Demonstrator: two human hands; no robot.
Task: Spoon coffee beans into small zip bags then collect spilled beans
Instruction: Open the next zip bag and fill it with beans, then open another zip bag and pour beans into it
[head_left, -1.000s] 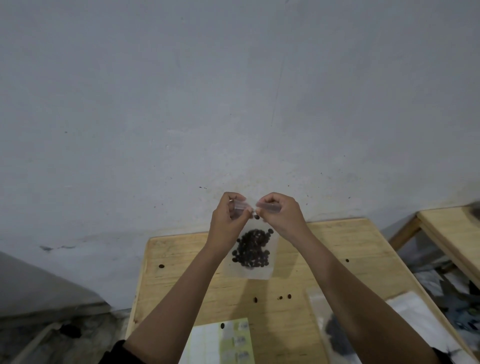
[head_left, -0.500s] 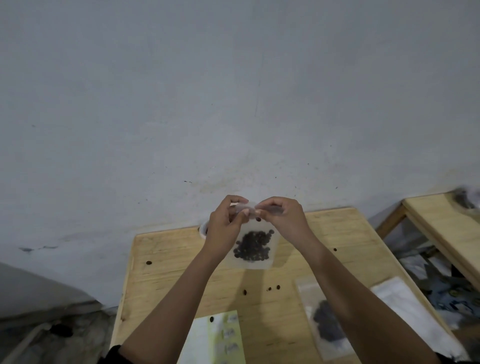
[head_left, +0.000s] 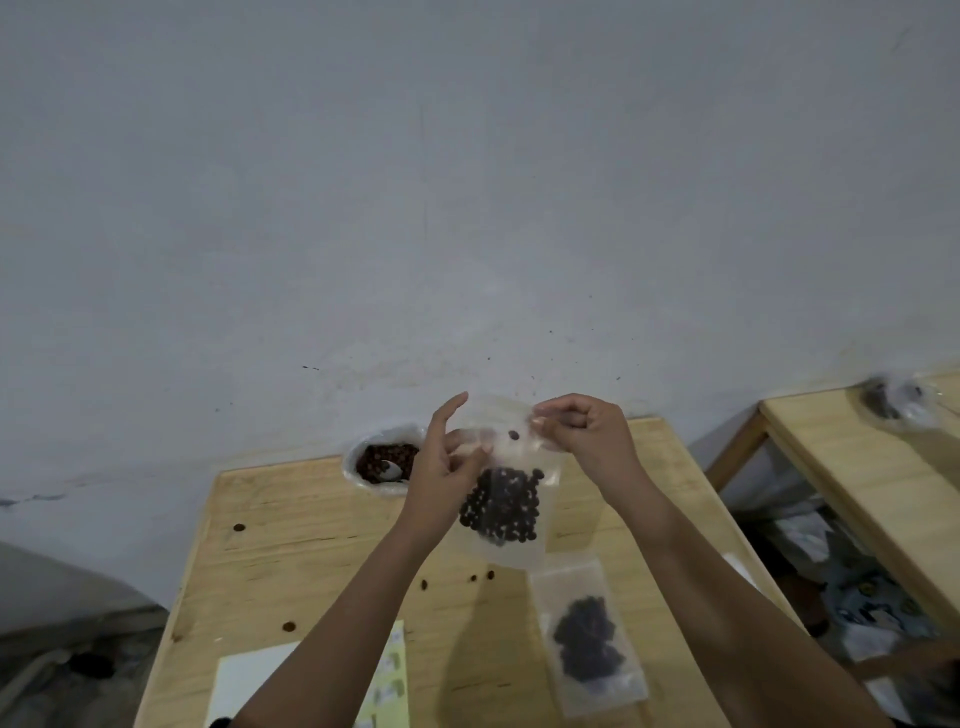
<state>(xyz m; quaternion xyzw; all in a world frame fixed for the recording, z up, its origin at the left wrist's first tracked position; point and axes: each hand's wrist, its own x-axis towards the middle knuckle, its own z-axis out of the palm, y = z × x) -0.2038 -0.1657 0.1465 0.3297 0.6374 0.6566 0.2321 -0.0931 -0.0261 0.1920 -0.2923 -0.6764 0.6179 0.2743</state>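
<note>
I hold a small clear zip bag (head_left: 506, 512) upright above the wooden table (head_left: 311, 551); dark coffee beans fill its lower half and one bean sits near the seal. My left hand (head_left: 447, 467) pinches the bag's top left with thumb and fingers, the index finger pointing up. My right hand (head_left: 582, 434) pinches the top right edge. A white bowl of beans (head_left: 382, 462) with a spoon in it stands at the table's far edge, just left of my left hand. Spilled beans (head_left: 480, 577) lie on the wood below the bag.
A filled zip bag (head_left: 587, 642) lies flat on the table at the right. A sheet of labels (head_left: 387, 670) sits near the front edge. Stray beans (head_left: 239, 527) lie at the left. A second wooden table (head_left: 852, 467) stands to the right, across a gap.
The view tilted down, bringing the bowl and more table into sight. My hands moved apart along the bag's top, and my left index finger lifted off and straightened.
</note>
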